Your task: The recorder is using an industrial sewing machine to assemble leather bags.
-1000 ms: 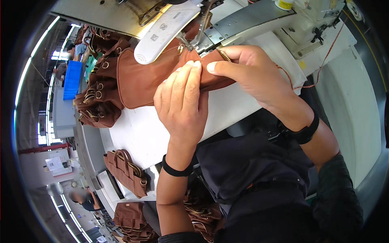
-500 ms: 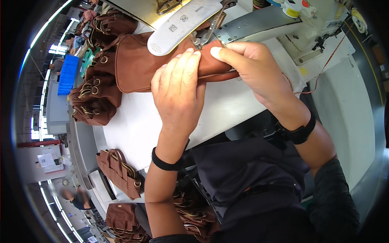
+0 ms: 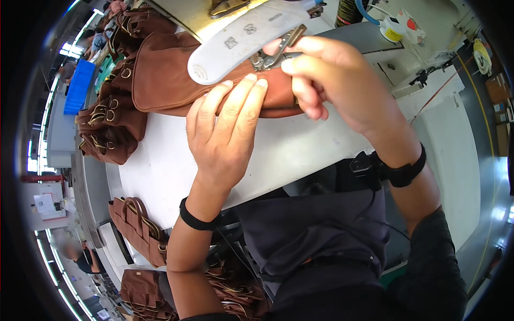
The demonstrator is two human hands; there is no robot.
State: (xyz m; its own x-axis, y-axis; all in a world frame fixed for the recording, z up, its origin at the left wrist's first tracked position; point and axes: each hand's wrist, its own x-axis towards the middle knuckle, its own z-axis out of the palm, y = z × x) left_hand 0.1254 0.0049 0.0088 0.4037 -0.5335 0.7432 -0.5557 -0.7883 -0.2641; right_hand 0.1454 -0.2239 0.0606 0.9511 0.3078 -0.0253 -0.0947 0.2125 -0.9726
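A brown leather bag piece (image 3: pixel 171 75) lies on the white table under the arm of a sewing machine (image 3: pixel 241 40). My left hand (image 3: pixel 225 125) rests flat on its near side, fingers stretched toward the metal presser foot (image 3: pixel 262 61). Raised at the right end of the leather is my right hand (image 3: pixel 334 75). Its index finger reaches behind a slim metal bar (image 3: pixel 292 40) beside the needle area, and its thumb stands apart from that finger. I see nothing held in this hand. The needle's tip is hidden.
Brown leather bags (image 3: pixel 112 112) are piled at the left, and another handbag (image 3: pixel 138 230) lies nearer me. A white bottle with a blue tube (image 3: pixel 392 29) stands at the back right. A person (image 3: pixel 88 259) is in the far left background.
My right hand has lifted off the leather and moved up to the metal parts by the needle. My left hand stays flat on the leather. The whole view has shifted slightly.
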